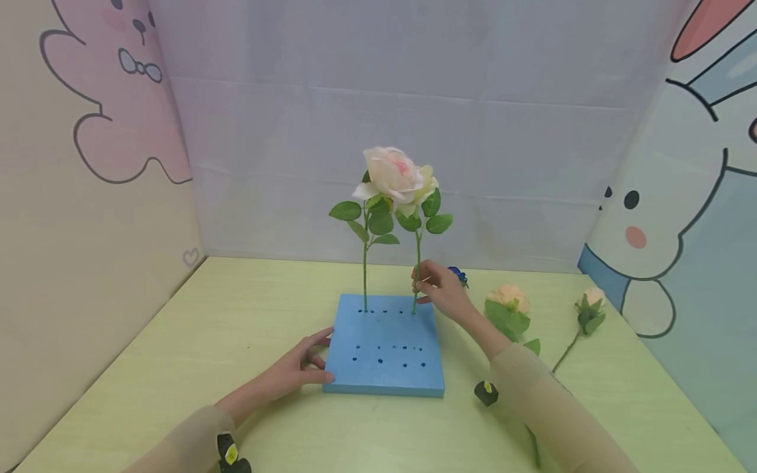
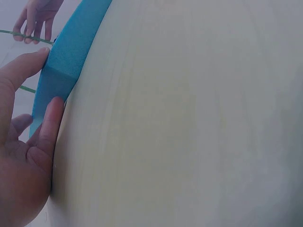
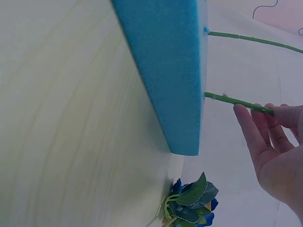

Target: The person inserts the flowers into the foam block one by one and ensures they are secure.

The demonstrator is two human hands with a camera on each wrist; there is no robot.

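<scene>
A blue foam board (image 1: 384, 351) with rows of small holes lies flat on the pale green table (image 1: 177, 368). Two artificial roses stand in its far row: a pink-white one on the left stem (image 1: 365, 276) and a cream one on the right stem (image 1: 417, 256). My right hand (image 1: 421, 286) pinches the right stem just above the board; the right wrist view shows its fingers (image 3: 265, 127) curled at that stem (image 3: 232, 100) beside the board (image 3: 165, 71). My left hand (image 1: 316, 361) rests with straight fingers against the board's left edge (image 2: 66, 66), its thumb and fingers (image 2: 47, 127) touching the foam.
A peach rose (image 1: 507, 299) and a small cream bud (image 1: 591, 303) lie on the table to the right. A blue flower (image 1: 458, 274) (image 3: 189, 201) lies behind my right hand, and a small dark flower head (image 1: 486, 392) sits by my right forearm. Cartoon-printed walls close in three sides.
</scene>
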